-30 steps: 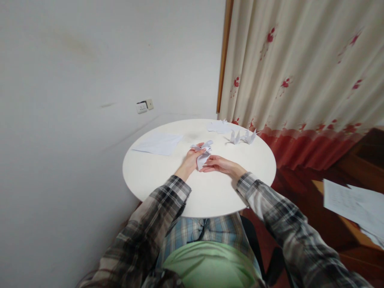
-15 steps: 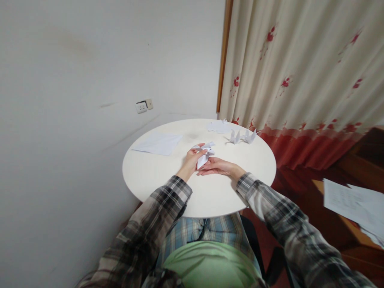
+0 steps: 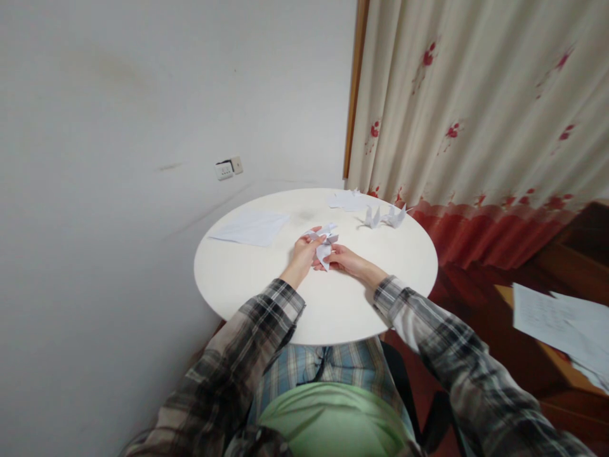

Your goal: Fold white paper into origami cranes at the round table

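A partly folded white origami paper (image 3: pixel 324 251) is held between my two hands above the middle of the round white table (image 3: pixel 266 292). My left hand (image 3: pixel 302 251) grips its upper left side, with the thumb lying across the folds. Lower down, my right hand (image 3: pixel 343 259) pinches the pointed bottom flap between thumb and fingers. Some of the fingers behind the paper are hidden. Two folded white paper cranes (image 3: pixel 372 218) stand side by side to the right, beyond my right hand.
Flat white paper sheets (image 3: pixel 252 227) lie at the table's left. More paper pieces (image 3: pixel 346 201) rest near its far edge. A wall with a socket (image 3: pixel 224 170) rises behind, and a flowered curtain (image 3: pixel 451 146) hangs at the right. Printed sheets (image 3: pixel 552 324) lie on wooden furniture at the right.
My right hand's fingers have closed onto the lower flap, where before they lay loosely beside it. The paper has tilted a little, its point now lower and farther right.
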Tool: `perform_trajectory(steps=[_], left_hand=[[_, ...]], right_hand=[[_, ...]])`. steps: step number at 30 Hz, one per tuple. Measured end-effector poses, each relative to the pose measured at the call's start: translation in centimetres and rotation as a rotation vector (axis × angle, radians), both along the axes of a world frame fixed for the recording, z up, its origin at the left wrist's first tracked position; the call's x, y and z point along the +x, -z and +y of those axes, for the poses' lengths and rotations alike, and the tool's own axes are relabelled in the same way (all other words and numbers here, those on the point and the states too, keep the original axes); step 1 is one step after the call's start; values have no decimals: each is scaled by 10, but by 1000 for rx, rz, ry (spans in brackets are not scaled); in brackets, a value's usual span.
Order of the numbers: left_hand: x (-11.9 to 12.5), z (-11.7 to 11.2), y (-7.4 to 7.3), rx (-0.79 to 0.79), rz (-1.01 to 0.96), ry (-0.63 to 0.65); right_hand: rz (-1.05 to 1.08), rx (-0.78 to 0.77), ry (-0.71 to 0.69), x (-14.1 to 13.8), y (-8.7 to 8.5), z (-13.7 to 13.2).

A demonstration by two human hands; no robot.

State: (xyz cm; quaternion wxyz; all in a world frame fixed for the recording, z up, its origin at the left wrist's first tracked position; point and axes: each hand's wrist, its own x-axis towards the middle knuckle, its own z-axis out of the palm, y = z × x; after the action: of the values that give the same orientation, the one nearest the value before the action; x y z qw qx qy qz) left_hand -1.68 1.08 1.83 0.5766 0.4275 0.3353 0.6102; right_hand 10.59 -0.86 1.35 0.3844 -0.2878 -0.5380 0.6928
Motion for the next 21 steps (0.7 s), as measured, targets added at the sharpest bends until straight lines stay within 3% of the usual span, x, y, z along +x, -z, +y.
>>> perform_trajectory(steps=[7, 15, 21], left_hand=[[0, 0, -4, 6, -106, 29], [-5, 7, 1, 26, -165, 28], [-4, 2, -2, 35, -127, 117]], right_hand=[[64, -12, -57, 3, -1, -1], [95, -114, 22, 9, 2, 8], [93, -124, 81, 14, 8, 13]])
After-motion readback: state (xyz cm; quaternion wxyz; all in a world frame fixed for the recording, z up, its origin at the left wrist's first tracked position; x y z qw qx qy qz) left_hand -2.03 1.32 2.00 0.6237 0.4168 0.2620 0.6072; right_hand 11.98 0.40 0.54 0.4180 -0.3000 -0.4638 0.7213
